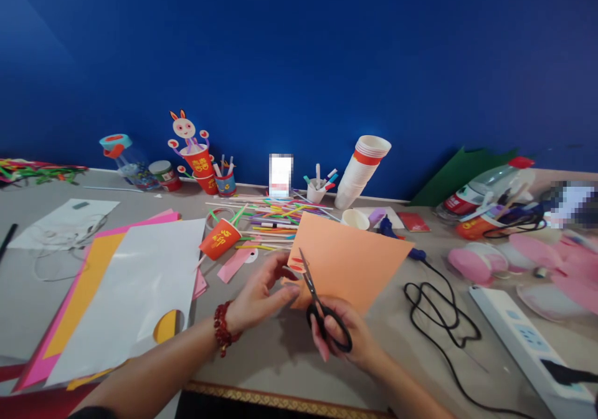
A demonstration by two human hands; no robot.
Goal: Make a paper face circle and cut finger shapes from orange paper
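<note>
My left hand [261, 294] pinches the left edge of an orange paper sheet [348, 258] and holds it up above the table. A red bead bracelet [222, 328] circles that wrist. My right hand [343, 338] grips black-handled scissors [320, 307] with fingers through the loops. The blades point up and away, set against the sheet's left edge just beside my left fingers. Small red marks show on the paper's near corner by the blades.
White, yellow and pink sheets [126, 288] lie at left. A tipped red cup [219, 238], scattered straws [275, 215], a cup stack [359, 170] and a glue gun [397, 235] with black cord [441, 313] surround the work. A power strip [527, 338] lies at right.
</note>
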